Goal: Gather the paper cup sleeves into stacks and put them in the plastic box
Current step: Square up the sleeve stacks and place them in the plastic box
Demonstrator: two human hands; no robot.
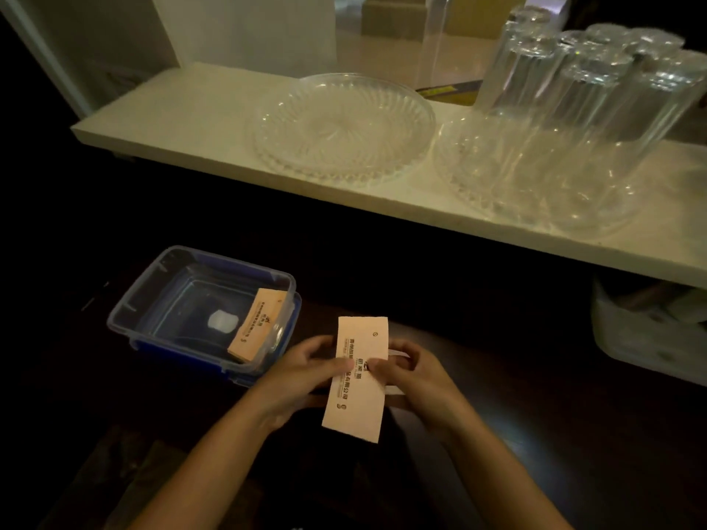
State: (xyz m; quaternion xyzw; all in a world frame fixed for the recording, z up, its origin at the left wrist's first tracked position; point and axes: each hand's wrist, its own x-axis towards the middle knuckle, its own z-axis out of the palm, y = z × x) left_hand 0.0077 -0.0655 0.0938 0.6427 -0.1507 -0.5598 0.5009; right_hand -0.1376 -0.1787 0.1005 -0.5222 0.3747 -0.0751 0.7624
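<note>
A flat stack of pale orange paper cup sleeves [357, 380] with dark printed text is held upright above the dark counter. My left hand [306, 367] grips its left edge and my right hand [415, 372] grips its right edge, thumbs on the printed face. To the left stands the clear plastic box [160, 292] with a blue rim. Another stack of sleeves [256, 325] leans inside the box against its right wall. A small white patch shows on the box floor.
A white shelf [183, 116] runs across the back, bearing a ribbed glass plate [340, 128], a second glass plate [531, 185] and several upturned glasses [589, 82]. A pale container [646, 338] sits under the shelf at right. The counter is dark.
</note>
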